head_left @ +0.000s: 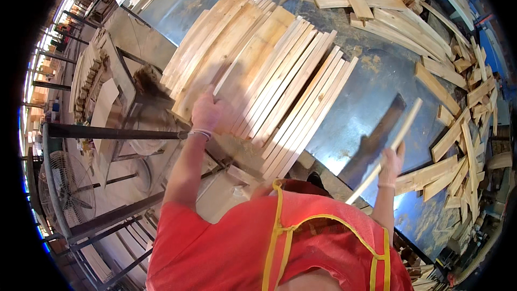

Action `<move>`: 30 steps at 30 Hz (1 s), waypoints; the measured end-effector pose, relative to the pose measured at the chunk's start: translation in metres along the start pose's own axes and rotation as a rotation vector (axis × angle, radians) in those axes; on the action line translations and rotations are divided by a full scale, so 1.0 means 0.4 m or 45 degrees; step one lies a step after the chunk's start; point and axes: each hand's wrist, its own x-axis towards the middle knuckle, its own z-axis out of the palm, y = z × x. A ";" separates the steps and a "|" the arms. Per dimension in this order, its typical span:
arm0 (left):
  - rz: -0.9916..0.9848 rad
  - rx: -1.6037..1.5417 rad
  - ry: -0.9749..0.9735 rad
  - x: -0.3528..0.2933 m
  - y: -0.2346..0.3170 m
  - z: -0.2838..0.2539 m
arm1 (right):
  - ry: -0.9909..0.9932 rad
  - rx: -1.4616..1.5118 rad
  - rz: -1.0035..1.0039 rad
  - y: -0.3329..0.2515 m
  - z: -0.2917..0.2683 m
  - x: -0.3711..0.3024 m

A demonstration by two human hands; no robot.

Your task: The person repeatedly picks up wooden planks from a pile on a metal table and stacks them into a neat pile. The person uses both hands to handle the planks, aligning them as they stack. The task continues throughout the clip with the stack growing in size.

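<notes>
A row of long pale wooden boards lies side by side on the metal table, ahead and slightly left of me. At the near end of the row, my left hand closes on the end of a wooden board, whose light edge stands slightly raised from its neighbours. Its fingertips are partly hidden. Off to the right, my right hand grips a narrow wooden strip around its middle. That strip is held tilted above the table, apart from the row, and casts a dark shadow there.
Loose boards and offcuts lie heaped along the right of the blue-grey metal table. More boards cross each other at the far right. On my left are a dark metal rail, a caged fan and another stack of wood.
</notes>
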 end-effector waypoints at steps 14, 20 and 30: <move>-1.154 -2.102 -0.574 -0.284 -0.084 0.313 | -0.904 -0.073 0.209 0.017 0.471 -0.133; -1.074 -2.197 -0.591 -0.294 0.010 0.069 | -1.014 -0.224 0.218 0.047 0.434 -0.137; -0.233 -1.025 -1.155 0.101 0.376 -0.078 | -1.334 -0.169 0.202 0.156 0.407 -0.038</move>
